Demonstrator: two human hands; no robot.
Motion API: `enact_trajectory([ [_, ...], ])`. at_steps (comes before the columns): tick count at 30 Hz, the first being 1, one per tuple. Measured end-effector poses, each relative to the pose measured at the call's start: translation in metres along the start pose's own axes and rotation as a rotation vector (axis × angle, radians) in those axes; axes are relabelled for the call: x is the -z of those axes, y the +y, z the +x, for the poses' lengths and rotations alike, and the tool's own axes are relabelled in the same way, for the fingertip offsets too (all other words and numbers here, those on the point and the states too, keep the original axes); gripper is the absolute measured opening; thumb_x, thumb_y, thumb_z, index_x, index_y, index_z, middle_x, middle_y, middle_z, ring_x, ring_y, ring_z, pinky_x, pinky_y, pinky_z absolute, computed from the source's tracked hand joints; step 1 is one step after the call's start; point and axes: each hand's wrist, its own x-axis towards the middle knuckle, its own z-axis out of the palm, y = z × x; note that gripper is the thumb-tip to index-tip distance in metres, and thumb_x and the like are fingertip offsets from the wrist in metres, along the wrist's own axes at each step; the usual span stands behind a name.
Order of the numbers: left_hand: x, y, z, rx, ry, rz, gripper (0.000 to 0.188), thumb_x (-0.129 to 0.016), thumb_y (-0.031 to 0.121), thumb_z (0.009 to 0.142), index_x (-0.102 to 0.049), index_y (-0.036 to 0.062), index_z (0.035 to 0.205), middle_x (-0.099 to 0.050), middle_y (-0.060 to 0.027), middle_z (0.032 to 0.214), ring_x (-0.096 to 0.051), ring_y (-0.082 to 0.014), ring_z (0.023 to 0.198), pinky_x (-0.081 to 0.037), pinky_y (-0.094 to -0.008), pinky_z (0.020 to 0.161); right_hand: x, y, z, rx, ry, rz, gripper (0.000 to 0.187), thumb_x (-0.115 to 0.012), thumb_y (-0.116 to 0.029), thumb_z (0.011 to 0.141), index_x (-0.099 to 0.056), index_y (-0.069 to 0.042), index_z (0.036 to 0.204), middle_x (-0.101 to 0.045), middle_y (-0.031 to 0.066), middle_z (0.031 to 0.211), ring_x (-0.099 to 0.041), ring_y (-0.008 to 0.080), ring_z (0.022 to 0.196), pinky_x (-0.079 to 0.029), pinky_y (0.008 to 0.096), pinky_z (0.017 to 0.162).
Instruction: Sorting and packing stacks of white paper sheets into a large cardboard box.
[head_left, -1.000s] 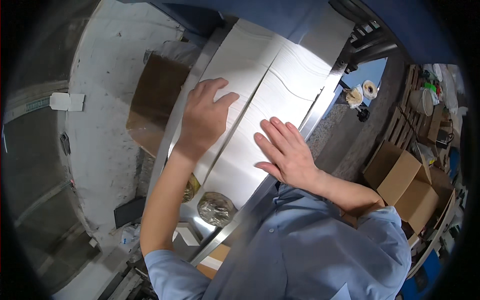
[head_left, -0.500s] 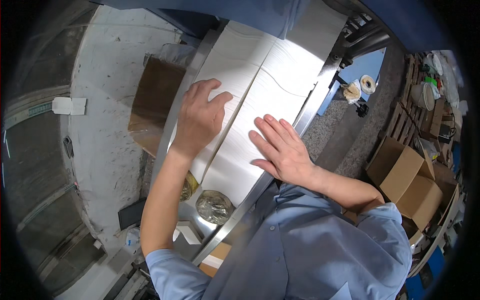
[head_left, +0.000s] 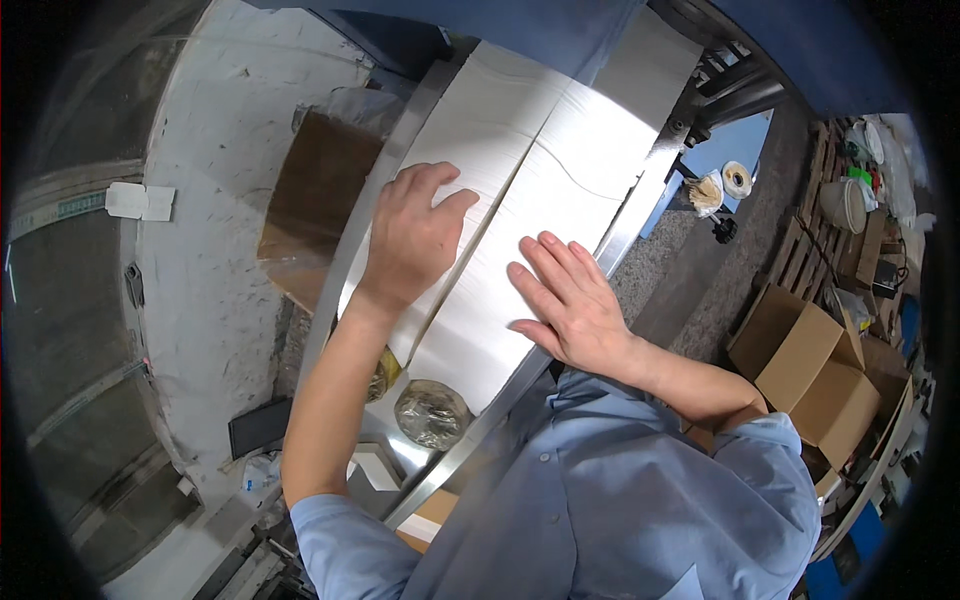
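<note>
Under your left hand [head_left: 410, 245] and right hand [head_left: 570, 300]: two white paper strips [head_left: 560, 180], matt, smooth. Counter [head_left: 640, 200] rails: brushed metal, dull sheen. Crinkled glossy plastic bundle [head_left: 432, 412]. Brown matt cardboard boxes [head_left: 810, 370]. Floor [head_left: 215, 290]: rough, whitish concrete.

Probably workshop: conveyor [head_left: 640, 215], cardboard boxes [head_left: 810, 370]

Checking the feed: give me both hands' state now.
Left hand: open, flat on the left white strip.
Right hand: open, flat on the right white strip.
</note>
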Motion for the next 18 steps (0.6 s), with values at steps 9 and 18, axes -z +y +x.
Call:
enact_trajectory([
  [9,0.0,0.0,0.0,0.017,-0.007,-0.047,0.017,-0.074,0.007,0.082,-0.074,0.0065,0.099,-0.064,-0.0125,0.114,-0.061,-0.0337,0.11,-0.049,-0.0448,0.096,-0.003,-0.002,-0.003,-0.004,0.006,-0.017,0.068,-0.072,-0.039,0.092,-0.05,-0.008,0.148,-0.042,0.0196,0.158,-0.036,0.039,0.149,-0.03,0.054,0.12],
  [18,0.008,-0.001,-0.008,0.037,-0.04,-0.089,0.019,-0.078,0.014,0.079,-0.072,0.0078,0.095,-0.062,-0.0136,0.118,-0.059,-0.0348,0.112,-0.049,-0.0448,0.096,0.008,-0.01,0.002,0.001,-0.018,-0.012,0.062,-0.072,-0.037,0.092,-0.055,-0.005,0.142,-0.045,0.0225,0.153,-0.039,0.0411,0.146,-0.032,0.055,0.118],
])
